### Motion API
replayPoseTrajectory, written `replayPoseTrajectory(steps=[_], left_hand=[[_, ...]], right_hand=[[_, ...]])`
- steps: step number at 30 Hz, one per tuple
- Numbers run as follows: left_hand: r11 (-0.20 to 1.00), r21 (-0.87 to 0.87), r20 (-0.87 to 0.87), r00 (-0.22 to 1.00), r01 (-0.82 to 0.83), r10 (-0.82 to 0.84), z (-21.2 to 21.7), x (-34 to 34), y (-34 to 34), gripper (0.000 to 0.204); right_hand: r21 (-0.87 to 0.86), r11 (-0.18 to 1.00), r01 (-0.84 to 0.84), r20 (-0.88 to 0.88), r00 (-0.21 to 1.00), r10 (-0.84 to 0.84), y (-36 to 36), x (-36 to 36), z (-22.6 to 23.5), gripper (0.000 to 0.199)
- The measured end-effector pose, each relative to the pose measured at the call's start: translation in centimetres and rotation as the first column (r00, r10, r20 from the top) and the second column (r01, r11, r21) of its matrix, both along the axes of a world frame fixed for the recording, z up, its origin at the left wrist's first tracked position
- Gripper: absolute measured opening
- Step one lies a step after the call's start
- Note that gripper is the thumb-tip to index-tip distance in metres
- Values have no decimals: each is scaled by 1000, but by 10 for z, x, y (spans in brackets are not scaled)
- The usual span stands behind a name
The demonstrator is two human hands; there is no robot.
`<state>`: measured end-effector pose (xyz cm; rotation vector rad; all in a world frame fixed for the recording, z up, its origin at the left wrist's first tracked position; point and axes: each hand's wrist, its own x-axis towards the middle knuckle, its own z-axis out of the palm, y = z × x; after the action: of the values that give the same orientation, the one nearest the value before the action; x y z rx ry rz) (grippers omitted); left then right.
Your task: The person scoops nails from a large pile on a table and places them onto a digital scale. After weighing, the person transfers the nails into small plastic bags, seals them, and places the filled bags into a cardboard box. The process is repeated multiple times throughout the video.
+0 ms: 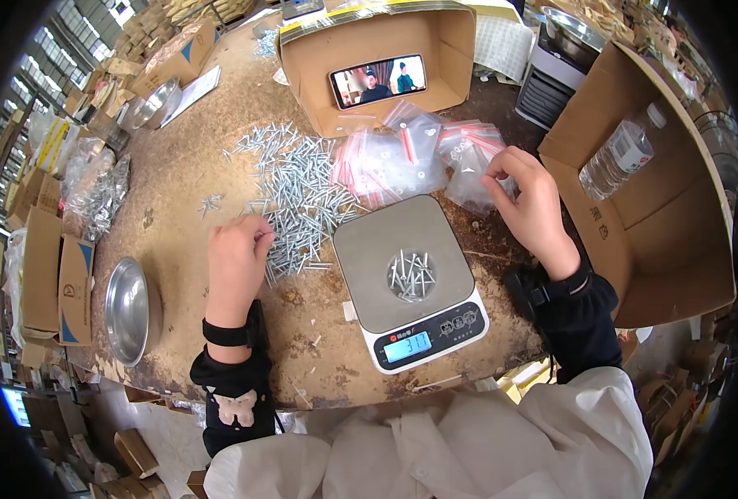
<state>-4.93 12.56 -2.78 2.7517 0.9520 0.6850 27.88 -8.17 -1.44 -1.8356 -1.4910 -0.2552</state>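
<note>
My left hand (240, 259) is closed at the lower left edge of a loose pile of silvery screws (302, 187); anything in its fingers is hidden. To the right, my right hand (528, 200) is curled in a pinch over clear zip bags (468, 170). I cannot make out what, if anything, its fingertips hold. Between the hands stands a white digital scale (365, 279) with a grey plate and a lit display. On its plate sits a small round dish holding several screws (410, 274). More red-edged zip bags (385, 166) lie behind the scale.
An open cardboard box (319, 108) at the back holds a phone (378, 81) playing video. Another carton (668, 249) at right contains a plastic bottle (622, 158). Metal bowls stand left (129, 312) and back left (159, 101). A dark vented appliance (547, 83) sits back right.
</note>
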Motion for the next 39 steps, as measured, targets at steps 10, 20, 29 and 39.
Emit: replayPoseTrajectory(steps=[10,20,29,39], left_hand=[[981,-179,394,919,72,5,26,22,-33,10],[811,-330,553,795,484,-249,28,63,-111,55],[576,-361,706,618,733,-344,34,47,-128,11],[427,-481,624,641,766,-447,30,46,-124,16]], right_hand=[[135,985,-111,22,994,109,-7,-19,16,14],[301,815,-496,-158,817,555,-27,-54,16,9],[379,610,-696,-308,527,792,-39,-78,10,17],[331,678,-657,21,723,690,-36,-70,19,49]])
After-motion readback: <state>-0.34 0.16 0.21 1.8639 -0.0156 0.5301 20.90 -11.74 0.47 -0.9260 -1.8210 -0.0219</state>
